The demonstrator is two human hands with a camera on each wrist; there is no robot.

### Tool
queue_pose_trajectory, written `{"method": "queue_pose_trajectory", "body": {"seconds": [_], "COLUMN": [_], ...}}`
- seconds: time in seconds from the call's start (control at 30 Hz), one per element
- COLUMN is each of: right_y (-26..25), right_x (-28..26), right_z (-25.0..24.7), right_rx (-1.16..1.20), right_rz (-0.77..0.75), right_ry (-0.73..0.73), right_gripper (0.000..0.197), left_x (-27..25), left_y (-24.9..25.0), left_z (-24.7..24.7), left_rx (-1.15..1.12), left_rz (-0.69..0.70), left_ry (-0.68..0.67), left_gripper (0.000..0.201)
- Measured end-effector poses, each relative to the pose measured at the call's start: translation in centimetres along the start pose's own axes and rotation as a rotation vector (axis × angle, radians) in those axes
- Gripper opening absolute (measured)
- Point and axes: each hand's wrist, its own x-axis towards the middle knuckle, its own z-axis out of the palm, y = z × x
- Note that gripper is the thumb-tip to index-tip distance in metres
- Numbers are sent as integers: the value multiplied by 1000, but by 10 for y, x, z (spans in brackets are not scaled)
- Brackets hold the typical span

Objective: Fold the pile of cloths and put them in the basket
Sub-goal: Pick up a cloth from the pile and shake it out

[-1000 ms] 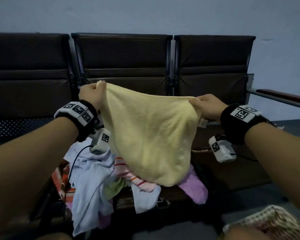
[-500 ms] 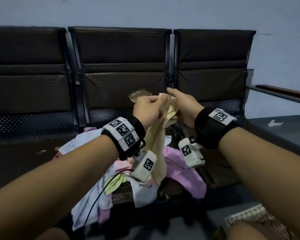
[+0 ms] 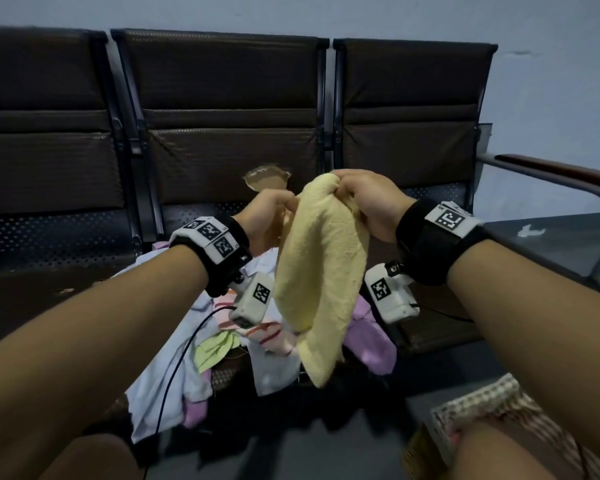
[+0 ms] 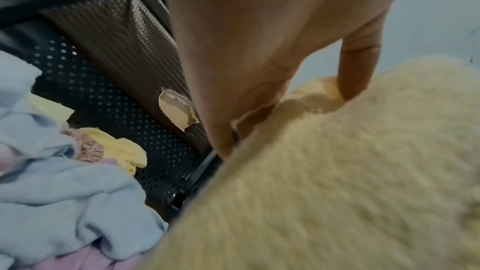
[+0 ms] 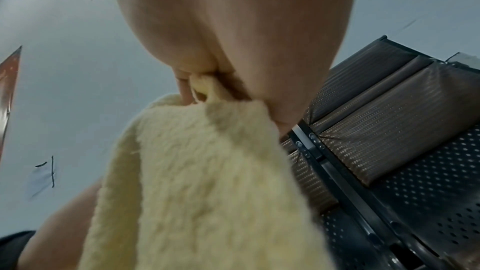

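A yellow fluffy cloth [image 3: 321, 282] hangs doubled over between my two hands, above the middle bench seat. My right hand [image 3: 340, 183] pinches its top corners, seen close in the right wrist view as the cloth [image 5: 207, 171] bunched under my right hand [image 5: 207, 75]. My left hand [image 3: 286, 207] pinches the cloth's left edge just below; in the left wrist view the thumb [image 4: 355, 69] presses into the cloth [image 4: 337, 182]. Below lies the pile of cloths [image 3: 194, 344] in light blue, pink, green and stripes. The woven basket [image 3: 478, 403] sits at the lower right by my knee.
A row of three dark bench seats [image 3: 222, 98] runs along the wall, with a tear [image 3: 265, 176] in the middle backrest. A metal armrest [image 3: 551, 168] and a grey ledge [image 3: 541, 244] stand to the right. A black cable [image 3: 177, 362] hangs from my left wrist.
One second ago the yellow cloth was spread wide between my hands. They came together, doubling it, and now it hangs folded with the hands close together.
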Motion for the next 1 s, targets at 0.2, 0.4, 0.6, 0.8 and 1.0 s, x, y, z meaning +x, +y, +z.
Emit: {"method": "queue_pose_trajectory", "body": {"seconds": [0.2,0.4,0.6,0.8,1.0], "right_y": [21,57,52,61,127], "right_x": [12,55,107,104,50], "right_z": [-39,-74,-88,-79,-57], "right_rx": [-219,-640,-433,-260,-407], "right_rz": [214,135,-110,-198,73], "right_ry": [25,215,518,475,148], "right_gripper": [32,18,14,23,18], "left_x": [36,85,130,125,73], "left_y": [-1,13,51,33,-56], "left_z": [-18,-29,-25,-35,-53], "left_rx": [207,872,677,345,459], "left_rz": [115,349,510,610,268], "left_ry": [207,399,554,417,230], "left_gripper": [23,22,17,13,6]}}
